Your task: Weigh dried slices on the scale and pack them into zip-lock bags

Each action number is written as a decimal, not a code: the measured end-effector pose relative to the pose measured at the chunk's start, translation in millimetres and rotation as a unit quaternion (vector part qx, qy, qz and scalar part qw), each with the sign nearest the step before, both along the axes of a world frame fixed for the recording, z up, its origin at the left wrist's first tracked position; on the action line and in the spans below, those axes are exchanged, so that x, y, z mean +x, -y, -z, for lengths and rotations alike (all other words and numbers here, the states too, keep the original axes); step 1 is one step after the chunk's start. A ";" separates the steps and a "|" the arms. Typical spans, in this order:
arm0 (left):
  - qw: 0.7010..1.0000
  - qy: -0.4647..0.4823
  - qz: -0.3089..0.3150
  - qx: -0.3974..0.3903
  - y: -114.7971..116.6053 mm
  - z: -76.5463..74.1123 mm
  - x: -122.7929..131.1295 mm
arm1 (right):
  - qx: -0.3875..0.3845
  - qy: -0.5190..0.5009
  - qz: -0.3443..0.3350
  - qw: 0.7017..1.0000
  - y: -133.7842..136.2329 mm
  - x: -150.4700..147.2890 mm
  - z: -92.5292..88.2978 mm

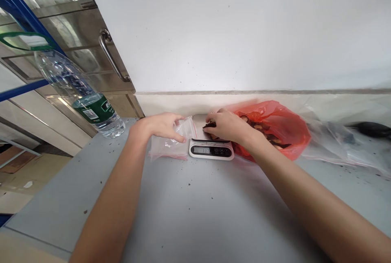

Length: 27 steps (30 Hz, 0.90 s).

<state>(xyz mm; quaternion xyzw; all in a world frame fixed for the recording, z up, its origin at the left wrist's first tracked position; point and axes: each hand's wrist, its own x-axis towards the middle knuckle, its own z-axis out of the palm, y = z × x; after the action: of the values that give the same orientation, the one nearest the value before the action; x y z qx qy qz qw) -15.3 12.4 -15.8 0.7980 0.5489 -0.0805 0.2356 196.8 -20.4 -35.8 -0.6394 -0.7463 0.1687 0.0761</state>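
Note:
A small white digital kitchen scale [210, 152] stands on the grey table near the wall, its display lit with digits. Over its platform, my right hand [227, 126] has its fingers curled round dark brown dried pieces [210, 128], partly hidden by the hand. My left hand [161, 128] holds a clear plastic zip bag [187, 126] between thumb and fingers, at the scale's left edge. Under that hand lies a stack of similar bags [169, 151]. Right of the scale, an open red plastic bag [293, 132] contains more dark brown and tan pieces.
A large water bottle [82, 88] with a green handle and label stands at the table's left back corner. Clear plastic bags [339, 145] and a black object [371, 129] lie at the right. A white wall [229, 31] rises behind. Dark crumbs dot the table [183, 226].

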 end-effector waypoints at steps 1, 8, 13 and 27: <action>1.000 -0.001 0.001 0.000 -0.3 0.7 0.3 | 0.004 -0.006 0.002 1.000 -0.8 2.3 1.9; 0.999 0.014 0.041 -0.004 -1.1 9.1 9.1 | 0.019 -0.082 0.000 0.996 -4.4 13.5 12.9; 0.999 0.025 0.047 -0.005 -0.2 13.5 14.4 | 0.016 -0.143 -0.013 0.989 -9.4 13.9 17.7; 0.982 0.178 0.021 0.059 -1.6 12.6 17.8 | -0.070 -0.379 -0.177 0.906 -12.7 45.1 -2.5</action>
<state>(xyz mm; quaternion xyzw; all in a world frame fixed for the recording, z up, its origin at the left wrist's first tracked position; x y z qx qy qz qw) 2.5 14.1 -28.4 0.8232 0.4853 0.0901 0.2806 241.9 -7.7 -33.4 -0.3889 -0.7483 0.4605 0.2770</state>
